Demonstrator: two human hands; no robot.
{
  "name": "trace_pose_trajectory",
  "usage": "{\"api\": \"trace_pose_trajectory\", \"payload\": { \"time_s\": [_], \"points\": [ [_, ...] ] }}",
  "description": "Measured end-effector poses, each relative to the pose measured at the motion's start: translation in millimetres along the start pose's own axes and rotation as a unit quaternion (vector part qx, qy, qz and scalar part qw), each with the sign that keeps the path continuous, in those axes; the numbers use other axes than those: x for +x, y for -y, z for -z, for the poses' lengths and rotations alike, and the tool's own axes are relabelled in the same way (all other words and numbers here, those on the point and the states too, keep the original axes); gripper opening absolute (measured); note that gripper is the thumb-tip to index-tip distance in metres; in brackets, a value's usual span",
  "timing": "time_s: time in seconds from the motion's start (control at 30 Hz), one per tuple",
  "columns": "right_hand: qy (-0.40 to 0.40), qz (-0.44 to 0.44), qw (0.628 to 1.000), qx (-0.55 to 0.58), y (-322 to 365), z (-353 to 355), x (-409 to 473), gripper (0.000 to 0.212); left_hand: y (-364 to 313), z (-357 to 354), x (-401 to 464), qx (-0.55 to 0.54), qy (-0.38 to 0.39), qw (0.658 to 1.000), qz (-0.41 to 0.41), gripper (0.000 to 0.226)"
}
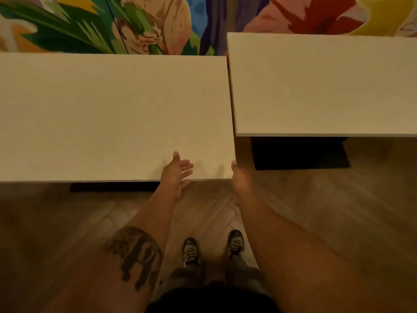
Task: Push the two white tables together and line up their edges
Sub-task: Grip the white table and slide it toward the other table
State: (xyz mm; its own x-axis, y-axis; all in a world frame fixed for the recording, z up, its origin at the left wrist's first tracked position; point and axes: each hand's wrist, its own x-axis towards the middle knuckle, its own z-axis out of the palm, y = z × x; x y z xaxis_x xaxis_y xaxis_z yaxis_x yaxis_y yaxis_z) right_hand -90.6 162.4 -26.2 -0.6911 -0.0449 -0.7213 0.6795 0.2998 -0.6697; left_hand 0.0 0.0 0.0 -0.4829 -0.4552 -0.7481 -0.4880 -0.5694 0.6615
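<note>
Two white tables stand side by side with a thin dark gap between them. The left table reaches nearer to me; the right table sits further back, so their front and rear edges are offset. My left hand hovers open over the left table's front edge, fingers spread, palm turned right. My right hand is at that table's near right corner, thumb on top at the corner; its fingers are hidden, so whether it grips the corner is unclear.
A colourful mural wall runs right behind both tables. A dark table base shows under the right table. Wooden floor lies in front, with my feet below the corner.
</note>
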Motion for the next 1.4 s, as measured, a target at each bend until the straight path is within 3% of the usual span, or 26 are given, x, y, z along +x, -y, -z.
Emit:
{"api": "trace_pose_trajectory", "payload": {
  "time_s": [0.17,0.3,0.4,0.47,0.57,0.73,0.83,1.1,1.27,1.4],
  "points": [
    [0.025,-0.089,0.982,0.165,-29.0,-4.5,22.0,0.068,43.5,6.5,19.4,-0.133,-0.058,0.986,0.079,0.058],
    [0.062,-0.114,0.955,0.265,-37.8,-14.6,26.5,0.048,51.1,5.3,35.5,-0.149,-0.033,0.975,0.162,0.062],
    [0.056,-0.129,0.942,0.303,-43.1,-23.7,28.6,0.056,54.2,4.7,48.3,-0.178,-0.019,0.972,0.153,0.077],
    [0.051,-0.127,0.935,0.327,-41.8,-27.4,35.7,0.056,51.5,1.0,56.0,-0.240,-0.040,0.963,0.117,0.066],
    [0.017,-0.120,0.938,0.326,-38.9,-32.4,44.6,0.049,47.5,-5.7,64.6,-0.298,-0.072,0.946,0.100,0.057],
    [-0.030,-0.105,0.946,0.306,-42.3,-44.2,50.6,0.054,44.8,-14.9,67.4,-0.289,-0.111,0.946,0.100,0.057],
    [-0.043,-0.093,0.954,0.283,-42.2,-45.8,60.7,0.046,43.2,-19.0,75.3,-0.276,-0.134,0.947,0.091,0.061],
    [-0.034,-0.053,0.957,0.282,-13.1,-44.0,100.0,0.026,21.2,-45.9,97.2,-0.304,-0.113,0.943,0.078,0.040],
    [-0.031,-0.036,0.956,0.290,5.7,-49.6,119.0,0.031,6.8,-55.4,115.4,-0.319,-0.115,0.938,0.071,0.047],
    [-0.035,-0.031,0.958,0.283,22.3,-57.3,132.9,0.043,-6.3,-60.2,127.2,-0.320,-0.103,0.940,0.065,0.035]
  ]
}}
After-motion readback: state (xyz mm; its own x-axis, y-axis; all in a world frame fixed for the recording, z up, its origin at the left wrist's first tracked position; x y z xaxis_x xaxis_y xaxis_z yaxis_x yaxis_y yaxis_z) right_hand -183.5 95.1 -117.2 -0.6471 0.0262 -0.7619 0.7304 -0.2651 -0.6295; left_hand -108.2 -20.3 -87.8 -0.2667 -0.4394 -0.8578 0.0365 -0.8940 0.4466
